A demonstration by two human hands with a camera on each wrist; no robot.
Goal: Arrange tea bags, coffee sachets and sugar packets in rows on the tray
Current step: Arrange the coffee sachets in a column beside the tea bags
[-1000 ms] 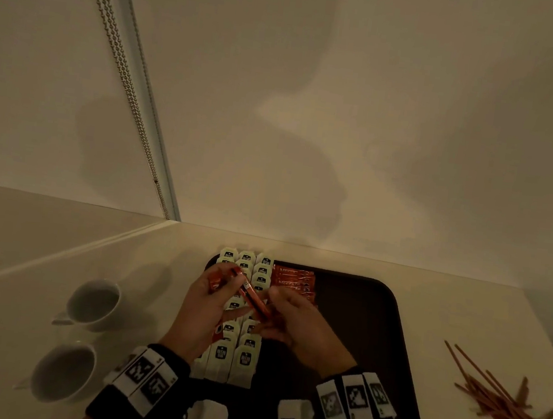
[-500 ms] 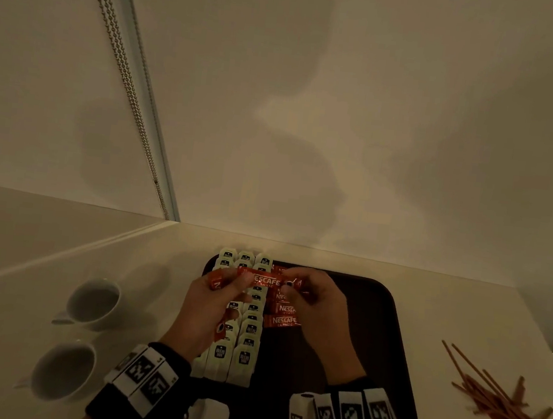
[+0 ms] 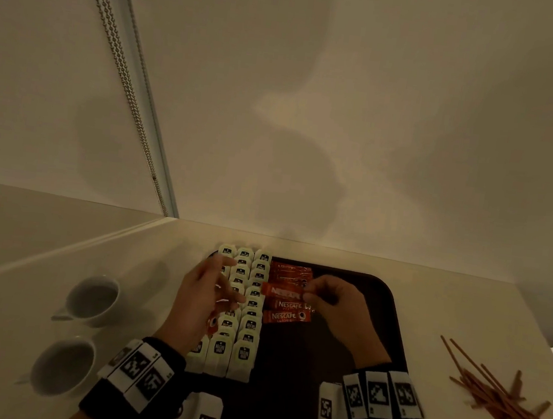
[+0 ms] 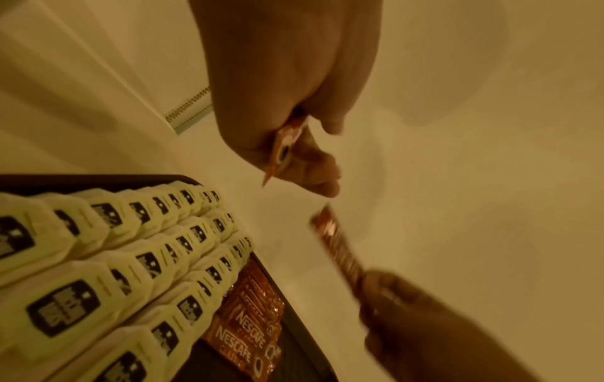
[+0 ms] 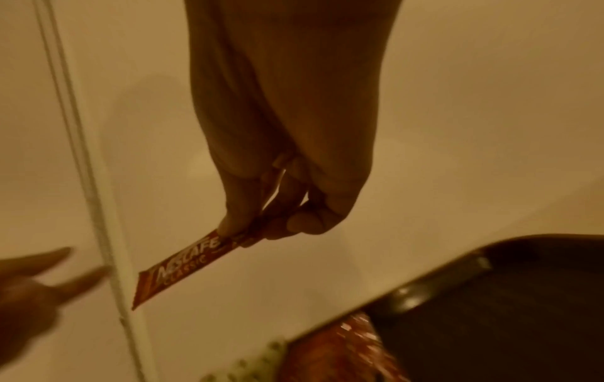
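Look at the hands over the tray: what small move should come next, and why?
Probably the right hand should lower the coffee sachet it pinches into the red column on the tray. It hovers beside the tea bags, just behind two flat Nescafe sachets. The left hand holds spare sachets, so more follow.

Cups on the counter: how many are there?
2. One white cup stands left of the tray, the other cup just in front of it, nearer the person. More may lie outside the picture.
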